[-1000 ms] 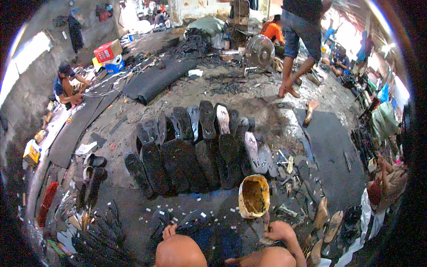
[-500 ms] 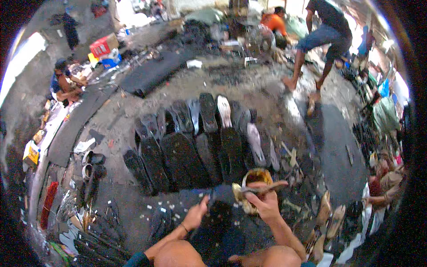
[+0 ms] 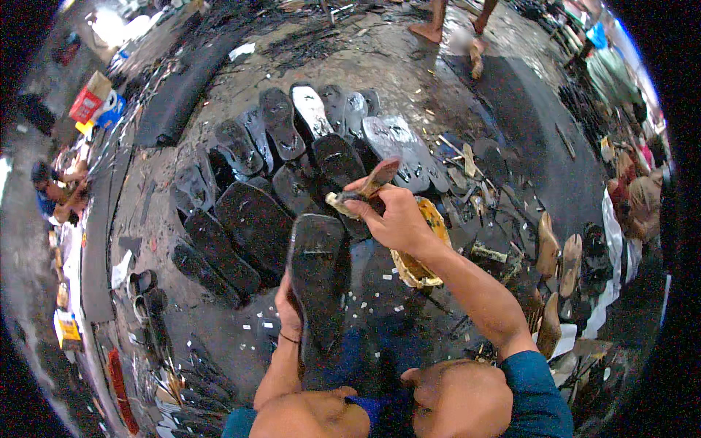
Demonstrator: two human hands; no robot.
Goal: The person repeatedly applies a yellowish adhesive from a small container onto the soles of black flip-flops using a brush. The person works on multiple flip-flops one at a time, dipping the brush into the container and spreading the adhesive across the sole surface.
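Observation:
My left hand (image 3: 287, 310) is closed on the side of a black shoe sole (image 3: 318, 277), holding it up in front of my knees. My right hand (image 3: 394, 219) grips a brush (image 3: 381, 175) with a brown wooden handle; its pale, clotted tip lies just above the far end of that sole, and I cannot tell if they touch. Beneath my right wrist stands a tub (image 3: 420, 277) with a crusted yellow rim. Beyond my hands several dark soles (image 3: 255, 219) lie in overlapping rows, some shiny as if wet. One pale sole (image 3: 310, 109) is among them.
Wooden shoe lasts (image 3: 572, 259) lie at the right, near scraps and sticks. A dark sheet (image 3: 540, 124) covers floor at the far right, where a person's bare feet (image 3: 427, 31) show. Another person (image 3: 62, 190) sits at the left. Sandals (image 3: 142, 292) lie nearer on that side.
My left hand has taken hold of a black sole and raised it. My right hand has brought the brush from the tub leftward to that sole. The view has shifted too.

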